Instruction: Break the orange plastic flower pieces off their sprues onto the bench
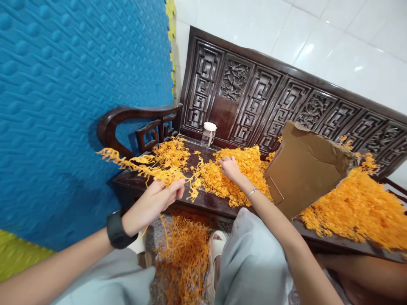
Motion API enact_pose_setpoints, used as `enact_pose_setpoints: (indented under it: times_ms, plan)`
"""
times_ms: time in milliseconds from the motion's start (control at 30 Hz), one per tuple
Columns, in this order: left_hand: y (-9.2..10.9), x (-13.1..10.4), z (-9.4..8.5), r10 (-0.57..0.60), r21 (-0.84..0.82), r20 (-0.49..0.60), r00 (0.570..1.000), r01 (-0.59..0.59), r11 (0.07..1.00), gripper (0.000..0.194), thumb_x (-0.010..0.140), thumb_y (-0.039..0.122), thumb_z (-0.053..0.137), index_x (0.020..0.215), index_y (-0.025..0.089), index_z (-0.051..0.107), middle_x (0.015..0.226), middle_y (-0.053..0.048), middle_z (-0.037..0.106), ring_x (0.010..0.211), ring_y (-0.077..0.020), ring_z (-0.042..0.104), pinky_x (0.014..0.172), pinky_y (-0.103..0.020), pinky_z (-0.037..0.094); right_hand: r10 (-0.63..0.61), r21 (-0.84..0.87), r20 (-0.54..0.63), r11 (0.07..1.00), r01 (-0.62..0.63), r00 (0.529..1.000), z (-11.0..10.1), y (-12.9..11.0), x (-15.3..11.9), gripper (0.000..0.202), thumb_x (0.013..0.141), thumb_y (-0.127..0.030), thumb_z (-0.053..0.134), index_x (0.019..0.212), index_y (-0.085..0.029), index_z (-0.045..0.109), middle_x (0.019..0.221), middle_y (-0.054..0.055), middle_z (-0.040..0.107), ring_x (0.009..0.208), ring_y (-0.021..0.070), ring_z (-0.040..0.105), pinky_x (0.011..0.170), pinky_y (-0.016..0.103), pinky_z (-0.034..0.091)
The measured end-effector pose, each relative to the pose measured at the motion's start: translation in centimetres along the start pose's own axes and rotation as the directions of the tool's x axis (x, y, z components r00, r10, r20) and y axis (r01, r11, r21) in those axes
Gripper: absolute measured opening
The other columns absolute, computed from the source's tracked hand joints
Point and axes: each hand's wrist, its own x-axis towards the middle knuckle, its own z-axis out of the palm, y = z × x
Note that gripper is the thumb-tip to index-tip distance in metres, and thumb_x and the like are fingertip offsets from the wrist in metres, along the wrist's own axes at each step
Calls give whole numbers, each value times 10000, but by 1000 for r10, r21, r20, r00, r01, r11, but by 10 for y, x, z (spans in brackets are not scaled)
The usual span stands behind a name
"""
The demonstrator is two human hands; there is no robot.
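My left hand (163, 195) is closed round a long orange plastic sprig (127, 163) with many small curly offshoots. The sprig reaches left past the bench and right toward the heap. My right hand (230, 168) is over a heap of loose orange plastic pieces (241, 186) on the dark wooden bench (203, 199). Its fingers are bent together at the top left of the heap, and whatever is between them is too small to make out. A smaller pile of orange pieces (173, 153) lies beyond my left hand.
A clear cup with a white lid (208, 134) stands by the carved backrest (222, 110). A cardboard sheet (305, 169) leans between the heap and a larger orange heap (359, 207). Bare orange stems (184, 250) cover the floor between my feet. Another person's limb (365, 271) shows lower right.
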Motion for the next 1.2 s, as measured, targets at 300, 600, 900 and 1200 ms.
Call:
enact_pose_setpoints:
  times_ms: [300, 600, 900, 1200]
  plan:
    - [-7, 3, -2, -11, -20, 68, 998, 12, 1000, 391, 814, 457, 428, 554, 168, 466, 410, 102, 197, 375, -53, 161, 349, -172, 111, -329, 718, 112, 679, 153, 938, -48, -55, -21, 344, 884, -340, 418, 1192, -199, 481, 1103, 60, 591, 958, 136, 551, 826, 287, 428]
    - [-6, 1, -2, -31, -23, 94, 995, 33, 999, 406, 800, 482, 452, 546, 165, 457, 449, 90, 213, 401, -57, 170, 362, -175, 111, -244, 710, 84, 694, 113, 966, -52, -72, -33, 194, 694, -320, 677, 728, -147, 595, 757, 11, 617, 719, 115, 555, 687, 261, 423]
    - [-6, 4, 1, -52, -15, 30, 998, 52, 999, 405, 800, 497, 452, 562, 169, 441, 455, 96, 188, 395, -55, 165, 363, -172, 116, 173, 827, -7, 555, -91, 985, -39, -63, -21, 221, 639, -306, 661, 574, -160, 508, 592, -12, 585, 584, 102, 538, 652, 257, 422]
    - [0, 18, 15, -9, -44, -71, 997, 6, 999, 347, 819, 400, 449, 559, 171, 426, 433, 103, 193, 368, -48, 166, 340, -153, 126, 415, 791, -266, 610, -49, 870, -26, -74, 19, 185, 673, -261, 608, 558, -152, 512, 578, -15, 555, 576, 104, 513, 601, 221, 401]
